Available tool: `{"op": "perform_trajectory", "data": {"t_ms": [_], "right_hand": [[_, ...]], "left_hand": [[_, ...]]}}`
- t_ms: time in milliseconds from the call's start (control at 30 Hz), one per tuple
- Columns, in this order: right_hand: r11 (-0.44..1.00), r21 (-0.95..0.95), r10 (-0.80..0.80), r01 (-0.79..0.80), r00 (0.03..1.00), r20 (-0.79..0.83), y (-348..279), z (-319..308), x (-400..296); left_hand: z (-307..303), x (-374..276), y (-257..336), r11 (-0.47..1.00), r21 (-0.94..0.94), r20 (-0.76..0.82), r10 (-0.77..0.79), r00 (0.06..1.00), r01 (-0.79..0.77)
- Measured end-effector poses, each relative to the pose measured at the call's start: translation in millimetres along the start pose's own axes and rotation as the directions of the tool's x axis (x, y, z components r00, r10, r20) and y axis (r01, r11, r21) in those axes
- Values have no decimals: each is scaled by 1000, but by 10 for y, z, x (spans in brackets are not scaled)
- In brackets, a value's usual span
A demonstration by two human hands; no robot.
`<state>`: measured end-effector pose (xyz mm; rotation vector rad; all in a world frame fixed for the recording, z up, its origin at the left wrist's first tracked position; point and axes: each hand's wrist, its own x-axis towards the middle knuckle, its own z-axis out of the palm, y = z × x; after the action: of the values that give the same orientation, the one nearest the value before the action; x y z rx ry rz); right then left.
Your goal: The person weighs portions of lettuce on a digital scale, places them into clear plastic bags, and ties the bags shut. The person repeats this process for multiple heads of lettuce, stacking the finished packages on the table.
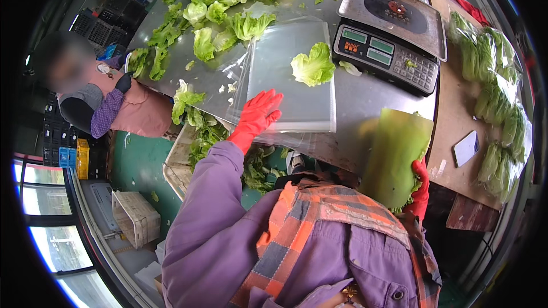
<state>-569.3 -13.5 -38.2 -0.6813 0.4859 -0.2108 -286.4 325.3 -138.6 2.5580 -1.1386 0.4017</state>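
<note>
My left hand [259,114], in a red rubber glove, rests flat with its fingers spread on a stack of clear plastic bags [291,90]. A loose lettuce leaf [314,65] lies on the same stack, beyond my fingertips. Close to my body on the right, my red-gloved right hand [420,188] grips a curved, translucent green plastic sheet [396,154] by its right side. Lettuce leaves [414,188] show along the sheet's right edge and bottom, so it is curled around them. Most of that lettuce is hidden behind the sheet.
Right of the bags stands a digital scale [385,51] with a metal pan. Bagged lettuce [492,94] and a phone [466,148] lie on a brown board. Heads of lettuce [214,0] cover the far metal table. A person [115,90] works at left. A crate [180,158] stands below the edge.
</note>
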Motion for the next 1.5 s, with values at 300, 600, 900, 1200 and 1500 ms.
{"op": "perform_trajectory", "data": {"t_ms": [300, 600, 900, 1200, 1500], "right_hand": [[919, -346, 242, -187, 962, 124, 414, 935, 335], [674, -738, 465, -25, 791, 398, 885, 1822, 547], [725, -687, 145, -45, 986, 88, 852, 1694, 419], [668, -741, 193, -72, 978, 79, 579, 1698, 375], [764, -645, 118, 31, 975, 187, 388, 1571, 291]], "left_hand": [[-261, 18, -206, 943, -332, 194, 78, 978, -10], [-49, 188, -367, 782, -576, 289, -77, 954, 237], [-1048, 562, 450, 575, -792, 195, -78, 978, 204], [-1068, 886, 1059, 869, -481, -67, 100, 993, -120], [-1071, 1187, 1405, 893, -377, -181, 188, 965, -245]]}}
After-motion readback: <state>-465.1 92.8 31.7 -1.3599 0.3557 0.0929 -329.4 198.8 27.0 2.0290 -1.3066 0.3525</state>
